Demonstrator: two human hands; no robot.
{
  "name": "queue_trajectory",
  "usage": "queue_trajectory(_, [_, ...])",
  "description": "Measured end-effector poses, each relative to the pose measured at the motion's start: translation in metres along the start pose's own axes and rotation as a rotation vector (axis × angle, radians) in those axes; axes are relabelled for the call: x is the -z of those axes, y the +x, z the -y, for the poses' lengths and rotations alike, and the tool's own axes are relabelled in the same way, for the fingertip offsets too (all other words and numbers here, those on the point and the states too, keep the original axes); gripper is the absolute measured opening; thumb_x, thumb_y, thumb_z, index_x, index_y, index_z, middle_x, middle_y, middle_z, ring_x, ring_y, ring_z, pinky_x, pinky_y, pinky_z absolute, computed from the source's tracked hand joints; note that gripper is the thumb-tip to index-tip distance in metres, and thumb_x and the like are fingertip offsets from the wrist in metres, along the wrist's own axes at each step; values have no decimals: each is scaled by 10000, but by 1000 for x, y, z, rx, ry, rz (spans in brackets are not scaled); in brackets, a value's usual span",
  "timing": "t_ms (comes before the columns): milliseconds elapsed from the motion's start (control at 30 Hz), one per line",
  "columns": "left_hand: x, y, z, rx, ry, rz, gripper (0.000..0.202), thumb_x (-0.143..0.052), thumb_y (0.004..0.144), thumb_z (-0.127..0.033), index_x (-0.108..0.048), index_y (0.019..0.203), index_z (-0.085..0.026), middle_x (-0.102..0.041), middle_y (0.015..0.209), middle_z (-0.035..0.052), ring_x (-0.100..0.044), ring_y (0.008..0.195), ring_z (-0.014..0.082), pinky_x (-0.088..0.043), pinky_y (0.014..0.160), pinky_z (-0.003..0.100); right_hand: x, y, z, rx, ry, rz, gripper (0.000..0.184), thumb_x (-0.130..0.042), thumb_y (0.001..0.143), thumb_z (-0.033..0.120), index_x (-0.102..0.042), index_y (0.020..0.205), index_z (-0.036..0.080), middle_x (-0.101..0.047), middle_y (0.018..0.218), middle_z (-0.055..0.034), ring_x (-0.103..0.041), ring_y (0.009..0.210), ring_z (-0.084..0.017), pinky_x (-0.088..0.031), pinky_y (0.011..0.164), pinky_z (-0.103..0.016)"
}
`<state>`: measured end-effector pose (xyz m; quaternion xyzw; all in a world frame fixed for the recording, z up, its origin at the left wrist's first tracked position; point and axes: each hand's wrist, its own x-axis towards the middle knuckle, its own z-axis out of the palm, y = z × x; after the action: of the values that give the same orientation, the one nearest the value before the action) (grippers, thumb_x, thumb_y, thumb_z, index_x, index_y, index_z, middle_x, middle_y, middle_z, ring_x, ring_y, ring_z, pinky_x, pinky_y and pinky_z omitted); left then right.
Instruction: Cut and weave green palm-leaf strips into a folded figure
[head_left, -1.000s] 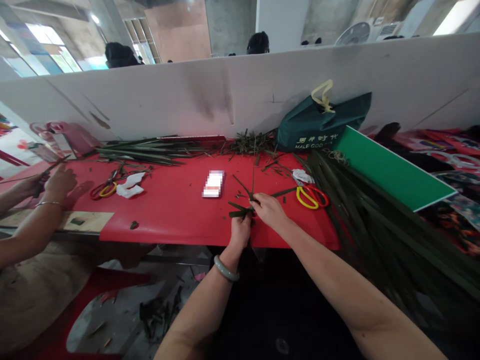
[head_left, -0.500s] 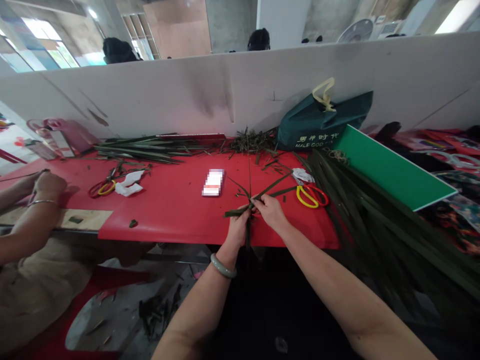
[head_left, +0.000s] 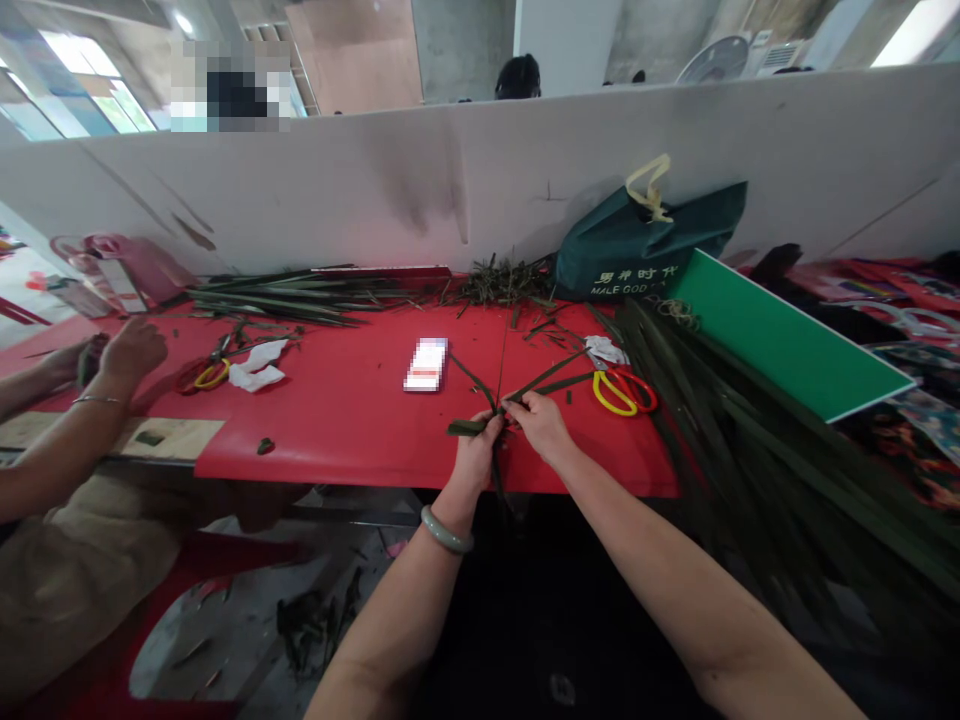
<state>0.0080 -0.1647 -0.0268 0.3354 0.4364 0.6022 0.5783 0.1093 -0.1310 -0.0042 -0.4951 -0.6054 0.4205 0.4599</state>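
Both of my hands meet at the near edge of the red table (head_left: 337,420), pinching a small bundle of crossed green leaf strips (head_left: 525,383). My left hand (head_left: 476,455), with a pale green bangle on its wrist, is closed on the strips where they cross. My right hand (head_left: 541,422) grips the same strips just to the right, fingers curled. Loose strip ends stick out left, up and to the upper right. Yellow-and-red scissors (head_left: 624,391) lie right of my right hand.
A big heap of long green leaves (head_left: 750,440) fills the right side, beside a green board (head_left: 780,340) and a dark green bag (head_left: 645,250). More leaves (head_left: 292,293), a second pair of scissors (head_left: 204,373) and a small white box (head_left: 426,363) lie on the table. Another person's hands (head_left: 120,355) work at the left.
A long strip now angles toward the upper right from my hands. My hands stayed at the table edge, shifting only slightly. The person at left has raised a hand.
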Motion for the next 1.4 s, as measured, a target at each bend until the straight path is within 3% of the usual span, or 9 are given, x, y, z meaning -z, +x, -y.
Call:
queue_trajectory(300, [2,-1,-1,-62,58,-12,268,-565,669,-376,-567,735,-116,-562,572,0,-498,470,74,-371,447,188,2,2,5,-69,148,-127,255,-554,659,404,-583,712,157,-547,516,28,-522,492,-112,-430,490,-223])
queue_trajectory(500, [1,-3,-3,-18,14,-14,278,-573,653,-393,-550,743,-130,-564,558,-8,-498,459,75,-364,446,189,2,3,7,-116,235,-198,261,-578,634,412,-555,658,154,-532,504,25,-500,479,-104,-414,479,-217])
queue_trajectory(667, [0,-5,-5,5,-27,23,281,-588,646,-385,-549,764,-132,-569,593,-6,-504,484,75,-379,475,193,-1,-4,8,-100,299,-66,243,-594,626,376,-574,718,153,-526,536,39,-473,485,-86,-384,469,-201])
queue_trajectory(767, [0,-5,-2,2,-25,25,272,-592,643,-381,-552,752,-135,-562,587,-12,-496,485,74,-380,486,198,-2,-5,3,-98,218,26,246,-595,621,365,-599,720,140,-537,536,30,-466,485,-92,-371,468,-210])
queue_trajectory(933, [1,-2,3,-12,-33,26,232,-592,652,-361,-536,706,-142,-533,570,-30,-476,487,68,-371,489,197,-2,0,-7,-83,79,-62,266,-555,649,393,-611,706,140,-531,512,23,-460,480,-101,-360,466,-220])
queue_trajectory(1067, [1,-1,3,-29,-50,25,203,-588,668,-331,-529,679,-137,-525,562,-26,-478,514,76,-380,528,213,-2,1,-7,-97,82,-91,286,-546,651,407,-613,732,142,-547,543,14,-471,494,-104,-374,487,-226])
queue_trajectory(1267, [1,-3,-3,21,-75,47,226,-578,676,-337,-537,806,-157,-564,623,-12,-510,516,95,-390,517,231,-1,-1,-5,-139,96,-88,281,-560,633,406,-601,721,143,-516,498,28,-458,471,-105,-362,459,-225])
queue_trajectory(1400, [1,-1,-1,-6,-49,51,232,-581,664,-353,-535,753,-143,-563,601,-10,-508,501,85,-384,502,214,0,-2,-5,-174,111,-122,287,-572,622,413,-591,728,147,-540,521,20,-469,463,-108,-362,451,-228])
